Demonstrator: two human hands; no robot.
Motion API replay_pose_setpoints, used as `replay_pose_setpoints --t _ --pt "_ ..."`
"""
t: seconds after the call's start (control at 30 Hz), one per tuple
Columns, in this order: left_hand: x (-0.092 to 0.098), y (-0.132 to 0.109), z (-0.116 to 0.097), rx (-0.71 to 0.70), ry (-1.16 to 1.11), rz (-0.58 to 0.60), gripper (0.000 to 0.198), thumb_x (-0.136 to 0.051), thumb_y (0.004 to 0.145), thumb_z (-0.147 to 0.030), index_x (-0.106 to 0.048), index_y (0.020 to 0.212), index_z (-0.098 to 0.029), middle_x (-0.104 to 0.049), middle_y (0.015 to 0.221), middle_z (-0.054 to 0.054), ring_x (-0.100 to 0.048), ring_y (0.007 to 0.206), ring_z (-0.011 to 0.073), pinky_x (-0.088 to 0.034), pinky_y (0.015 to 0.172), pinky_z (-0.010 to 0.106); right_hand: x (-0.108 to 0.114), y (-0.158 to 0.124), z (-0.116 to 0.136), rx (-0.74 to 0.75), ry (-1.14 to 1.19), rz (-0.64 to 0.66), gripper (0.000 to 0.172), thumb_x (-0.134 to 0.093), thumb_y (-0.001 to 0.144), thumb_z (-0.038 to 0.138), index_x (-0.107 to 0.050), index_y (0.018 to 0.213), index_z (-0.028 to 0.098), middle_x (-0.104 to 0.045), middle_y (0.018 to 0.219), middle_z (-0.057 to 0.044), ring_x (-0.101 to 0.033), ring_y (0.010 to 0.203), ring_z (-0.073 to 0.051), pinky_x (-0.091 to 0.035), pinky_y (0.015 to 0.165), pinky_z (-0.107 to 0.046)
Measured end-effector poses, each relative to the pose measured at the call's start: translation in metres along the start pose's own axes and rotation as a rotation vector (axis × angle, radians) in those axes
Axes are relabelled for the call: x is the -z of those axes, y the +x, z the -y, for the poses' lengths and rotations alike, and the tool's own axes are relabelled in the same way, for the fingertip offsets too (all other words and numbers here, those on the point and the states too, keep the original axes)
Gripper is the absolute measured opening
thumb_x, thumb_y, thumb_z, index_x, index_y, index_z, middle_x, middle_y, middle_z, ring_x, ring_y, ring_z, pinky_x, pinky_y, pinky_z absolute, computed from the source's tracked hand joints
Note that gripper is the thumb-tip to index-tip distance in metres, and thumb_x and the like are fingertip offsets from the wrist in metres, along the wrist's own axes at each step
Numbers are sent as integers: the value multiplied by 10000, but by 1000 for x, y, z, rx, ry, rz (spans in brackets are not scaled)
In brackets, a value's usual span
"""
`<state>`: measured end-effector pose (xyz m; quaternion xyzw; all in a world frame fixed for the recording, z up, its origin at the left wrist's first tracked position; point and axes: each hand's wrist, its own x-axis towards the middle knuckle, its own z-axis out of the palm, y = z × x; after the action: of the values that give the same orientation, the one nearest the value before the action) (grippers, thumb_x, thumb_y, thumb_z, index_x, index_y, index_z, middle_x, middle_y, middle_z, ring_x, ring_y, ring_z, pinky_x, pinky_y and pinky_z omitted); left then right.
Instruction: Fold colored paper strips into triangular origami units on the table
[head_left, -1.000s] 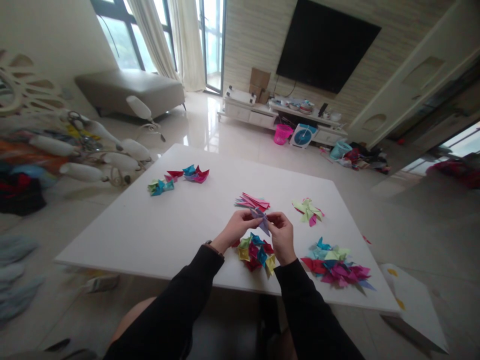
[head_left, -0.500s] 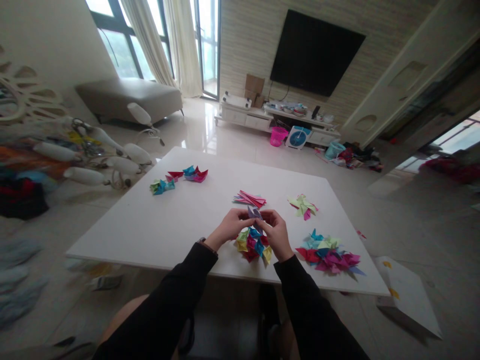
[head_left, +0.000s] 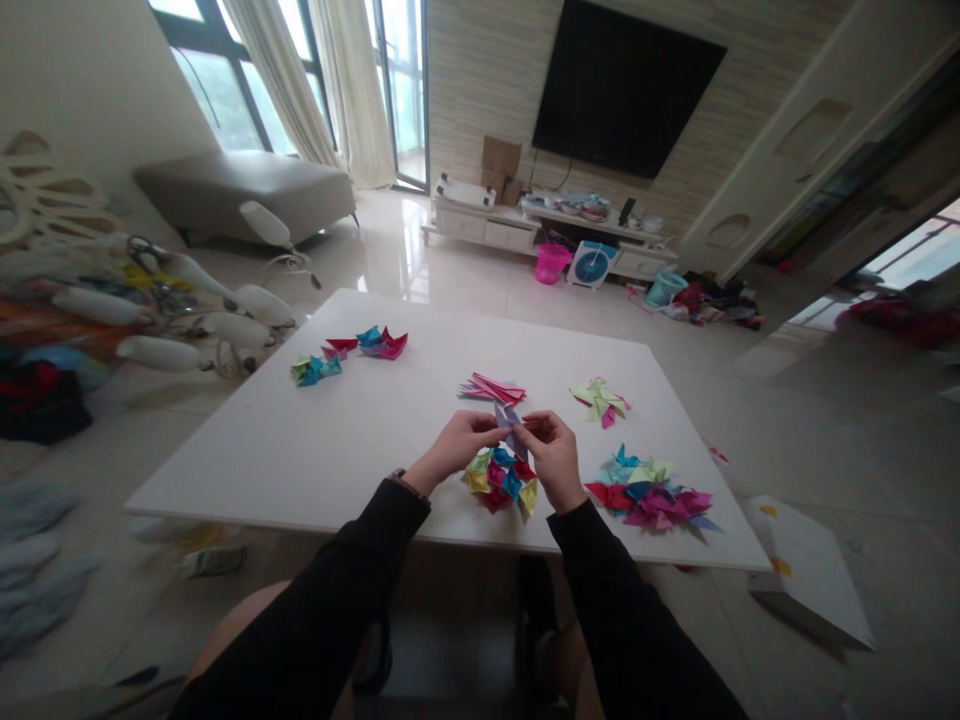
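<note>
Both hands meet over the near middle of a white table (head_left: 360, 440). My left hand (head_left: 459, 443) and my right hand (head_left: 553, 455) each pinch a small lilac folded paper piece (head_left: 510, 420) between fingertips, holding it just above the tabletop. Directly beneath the hands lies a cluster of folded papers in yellow, blue and red (head_left: 501, 480). A flat stack of pink sheets (head_left: 493, 388) lies just beyond the hands.
More folded-paper piles lie on the table: a magenta and teal heap (head_left: 651, 492) at right, a green one (head_left: 600, 400) beyond it, two small groups (head_left: 352, 352) at far left. A white board (head_left: 810, 580) lies on the floor at right; clutter (head_left: 150, 300) lies left.
The hands stay together on the lilac piece, working it with small finger shifts. The view has drifted slightly, so everything sits a little lower and leftward than before.
</note>
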<state>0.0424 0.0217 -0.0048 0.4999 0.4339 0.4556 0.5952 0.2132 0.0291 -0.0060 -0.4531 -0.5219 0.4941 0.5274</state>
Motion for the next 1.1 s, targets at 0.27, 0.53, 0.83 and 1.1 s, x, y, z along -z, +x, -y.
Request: replay_pose_setpoints --t 0.27,0.53,0.83,1.1 --pt "-8 -2 -6 -3 -65 -4 365 -784 754 -473 -765 892 -135 -740 871 87 -659 772 170 -524 721 279 5 -1 3 -18 40 -21 326 -857 692 426 -668 840 205 -679 771 -1 -626 739 -168 -498 696 -294" --pt "-8 1 -2 9 -92 -109 351 -798 713 -447 -741 840 -124 -710 808 51 -620 689 132 -530 683 273 15 4 5 6 -105 -123 235 -617 844 429 -651 909 205 -696 964 -50 -634 885 -199 -486 745 -304" --pt "-9 0 -2 -25 -107 -165 338 -808 710 -433 -723 863 -143 -719 828 41 -614 672 124 -531 675 275 9 -7 15 117 -281 -7 145 -681 799 300 -662 903 200 -678 858 -22 -628 787 -177 -487 695 -299" --pt "-14 2 0 -43 -279 -81 377 -825 740 -451 -688 911 -144 -696 816 28 -609 701 114 -490 665 235 0 -13 13 204 -201 -8 254 -745 791 300 -597 978 213 -675 905 -14 -649 821 -171 -490 681 -284"
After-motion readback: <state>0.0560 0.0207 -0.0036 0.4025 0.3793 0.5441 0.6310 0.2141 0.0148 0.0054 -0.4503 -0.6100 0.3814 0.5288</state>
